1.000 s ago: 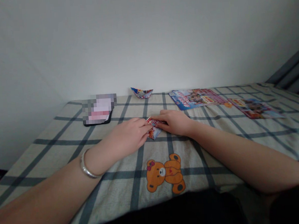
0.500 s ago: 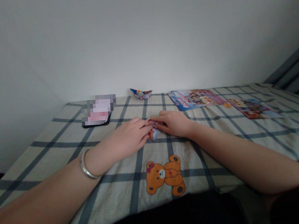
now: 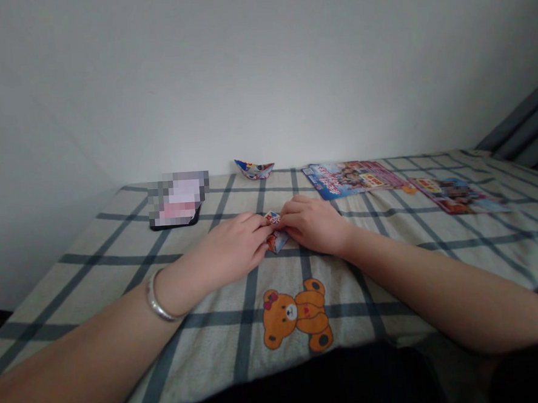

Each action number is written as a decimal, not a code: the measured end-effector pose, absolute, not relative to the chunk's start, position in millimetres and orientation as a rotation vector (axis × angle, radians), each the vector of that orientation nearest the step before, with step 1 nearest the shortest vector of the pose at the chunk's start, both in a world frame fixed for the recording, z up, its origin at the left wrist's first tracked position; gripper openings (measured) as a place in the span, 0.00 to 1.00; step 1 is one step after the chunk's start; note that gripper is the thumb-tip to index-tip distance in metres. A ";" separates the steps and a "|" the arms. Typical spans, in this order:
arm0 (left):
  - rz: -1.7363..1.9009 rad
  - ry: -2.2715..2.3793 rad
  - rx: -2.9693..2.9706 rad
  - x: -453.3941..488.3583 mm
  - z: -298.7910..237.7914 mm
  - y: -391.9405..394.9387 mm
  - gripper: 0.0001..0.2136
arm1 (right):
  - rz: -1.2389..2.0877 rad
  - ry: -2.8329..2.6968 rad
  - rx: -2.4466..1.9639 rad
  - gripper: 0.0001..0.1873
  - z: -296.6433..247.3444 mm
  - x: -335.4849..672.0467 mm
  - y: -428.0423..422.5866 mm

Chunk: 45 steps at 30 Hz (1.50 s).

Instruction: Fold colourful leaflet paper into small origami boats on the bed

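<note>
A small piece of folded printed paper (image 3: 278, 242), red, white and blue, lies on the checked cloth between my hands. My left hand (image 3: 239, 243), with a silver bangle at the wrist, presses its fingers on the left side of the paper. From the right, my right hand (image 3: 313, 223) has its fingers bent and closed on the paper's right side. Much of the paper is hidden under the fingers. Farther back, by the wall, stands a folded paper boat (image 3: 255, 169).
A phone (image 3: 178, 201), partly blurred, lies at the left. Printed leaflets (image 3: 349, 178) are stacked at the back right, with another leaflet (image 3: 460, 196) beside them. The checked cloth (image 3: 205, 357) carries a printed teddy bear (image 3: 298, 318). A white wall (image 3: 261, 74) rises behind.
My right hand's fingers, stretched over the paper before, are now more bent and gathered at its right side. More of the paper's upper part shows. My left hand stays nearly still.
</note>
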<state>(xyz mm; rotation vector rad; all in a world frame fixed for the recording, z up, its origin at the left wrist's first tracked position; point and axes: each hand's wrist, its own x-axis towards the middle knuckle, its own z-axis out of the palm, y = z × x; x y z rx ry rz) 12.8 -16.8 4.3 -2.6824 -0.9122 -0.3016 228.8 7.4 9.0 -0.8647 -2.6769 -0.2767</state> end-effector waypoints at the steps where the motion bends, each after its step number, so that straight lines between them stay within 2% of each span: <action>1: -0.299 -0.911 -2.681 12.9 4.1 -16.8 0.14 | -0.258 -2.682 -0.887 0.12 10.1 227.9 6.9; 7: -0.239 -0.906 -2.668 12.2 5.2 -17.5 0.14 | -0.188 -2.716 -0.982 0.12 16.8 225.4 5.9; 18: -0.174 -0.914 -2.649 17.8 8.6 -22.4 0.14 | -0.250 -2.787 -1.003 0.11 25.1 237.1 6.8; 45: -0.218 -0.958 -2.660 17.6 9.7 -23.4 0.14 | -0.099 -2.768 -1.015 0.11 27.2 248.3 8.4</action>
